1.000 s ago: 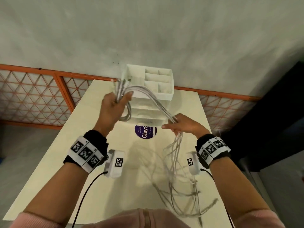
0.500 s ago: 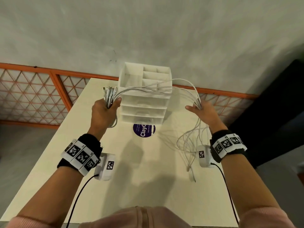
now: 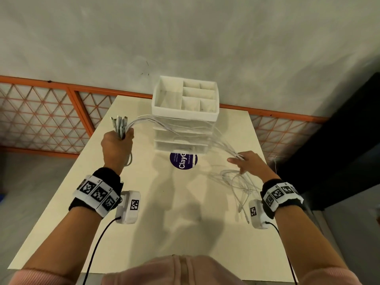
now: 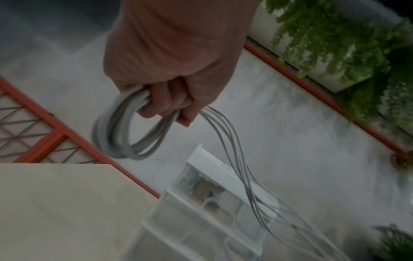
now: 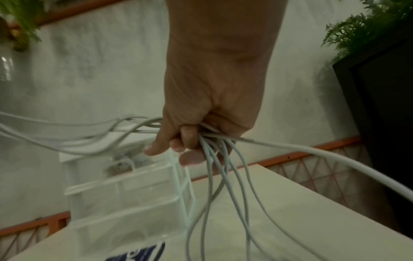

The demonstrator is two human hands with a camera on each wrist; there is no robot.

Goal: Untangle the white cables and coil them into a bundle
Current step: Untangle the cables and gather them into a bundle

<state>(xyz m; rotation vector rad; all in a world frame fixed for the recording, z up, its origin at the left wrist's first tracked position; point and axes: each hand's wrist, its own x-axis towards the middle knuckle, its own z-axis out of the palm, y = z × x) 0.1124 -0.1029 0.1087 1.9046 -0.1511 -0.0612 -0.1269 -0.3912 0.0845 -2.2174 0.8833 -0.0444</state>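
Several white cables (image 3: 181, 128) stretch in the air between my two hands, above the cream table (image 3: 160, 212). My left hand (image 3: 118, 144) grips them in a fist, with the plug ends (image 3: 119, 123) sticking up out of it. In the left wrist view the same hand (image 4: 170, 98) also holds a small coiled loop of cable (image 4: 125, 134). My right hand (image 3: 243, 163) at the right grips the strands with curled fingers (image 5: 190, 139). Below it the loose cable tails (image 3: 238, 186) hang down to the table, partly blurred.
A white drawer organiser (image 3: 185, 114) with open top compartments stands at the table's far end, right behind the stretched cables. A round purple sticker (image 3: 183, 161) lies in front of it. An orange lattice railing (image 3: 41, 118) runs behind the table; a dark block (image 3: 339, 140) stands at the right.
My right hand has dropped lower and nearer along the cables. The hanging tails now lie further right. My left hand has stayed put, still holding the plug ends.
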